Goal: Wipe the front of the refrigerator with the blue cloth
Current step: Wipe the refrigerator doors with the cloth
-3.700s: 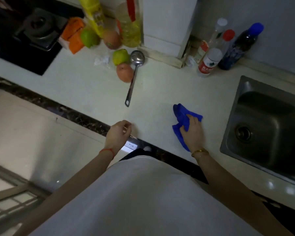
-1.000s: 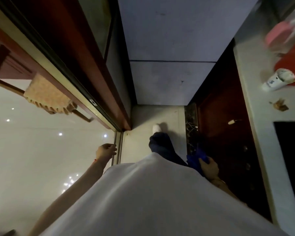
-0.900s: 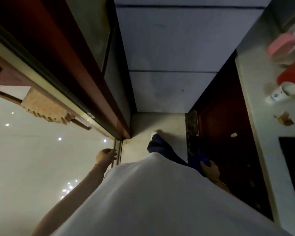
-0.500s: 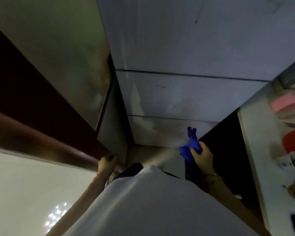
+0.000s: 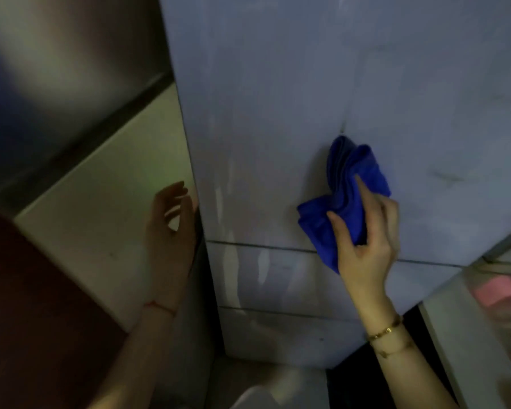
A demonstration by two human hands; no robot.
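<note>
Two hands up at the refrigerator point(image 5: 278, 119), only one of them working. Right hand point(image 5: 366, 246) pressing the bunched blue cloth point(image 5: 345, 190) flat against the grey door front, fingers point(image 5: 341, 228) spread and curled over the wad, gripping it against the panel. Cloth sitting just above the horizontal door seam point(image 5: 263, 246), lower corner lapping over it, long axis running up and a little to the right, away from the wrist. Left hand point(image 5: 171, 214) loose and open, holding nothing, hovering at the refrigerator's left edge; contact with that edge not clear through the blur.

Most of the front lying up and to the left of the cloth, pale streaks showing between the two hands. Likely just starting the wipe, with nearly all the panel yet to cover. Right hand plainly the nearer one, already on the surface. Next stroke probably a sweep leftward or upward across the door, pressure kept even so the folds don't roll out from under the fingertips.
</note>
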